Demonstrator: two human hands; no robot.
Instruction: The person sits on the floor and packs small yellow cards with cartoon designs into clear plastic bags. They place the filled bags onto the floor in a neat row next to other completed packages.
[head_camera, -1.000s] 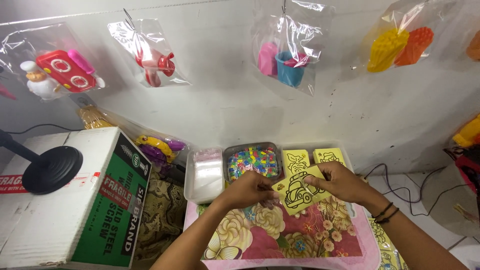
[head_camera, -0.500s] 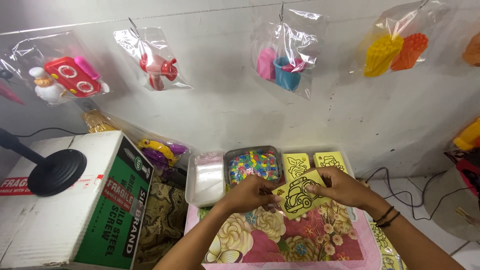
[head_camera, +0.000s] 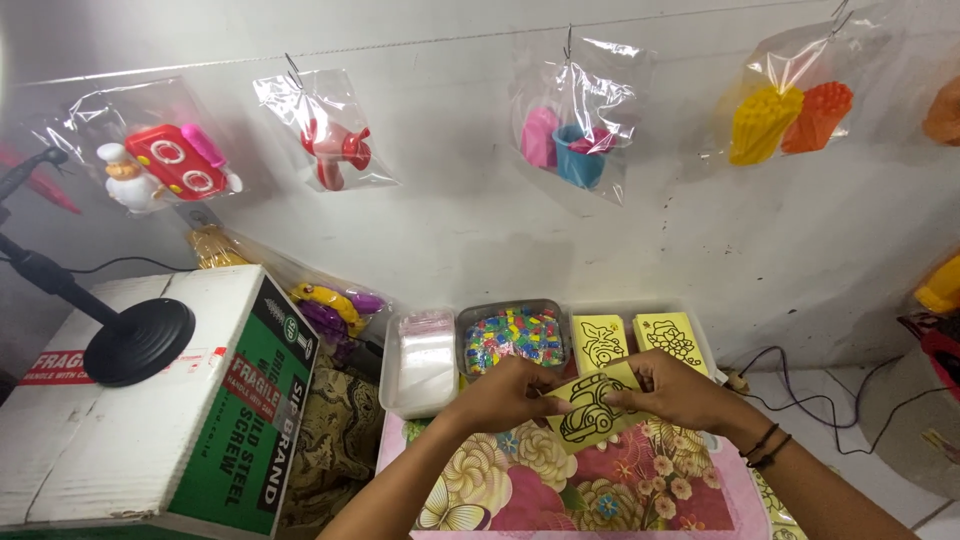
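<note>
Both my hands hold one yellow card (head_camera: 590, 410) printed with a black outline drawing of a car. My left hand (head_camera: 500, 392) pinches its left edge and my right hand (head_camera: 680, 392) grips its right edge, above a flower-patterned cloth (head_camera: 560, 490). Just behind the card stand a grey tray of small colourful pieces (head_camera: 512, 338), a clear tray with plastic bags (head_camera: 425, 358), and two stacks of yellow picture cards (head_camera: 640, 340).
A white and green cardboard box (head_camera: 170, 400) with a black stand base (head_camera: 140, 340) sits at left. Bagged plastic toys (head_camera: 580, 135) hang on a line along the white wall. Cables (head_camera: 800, 385) lie on the floor at right.
The view has tilted slightly; my hands keep holding the yellow car card at the same spot over the cloth, shifting it a little.
</note>
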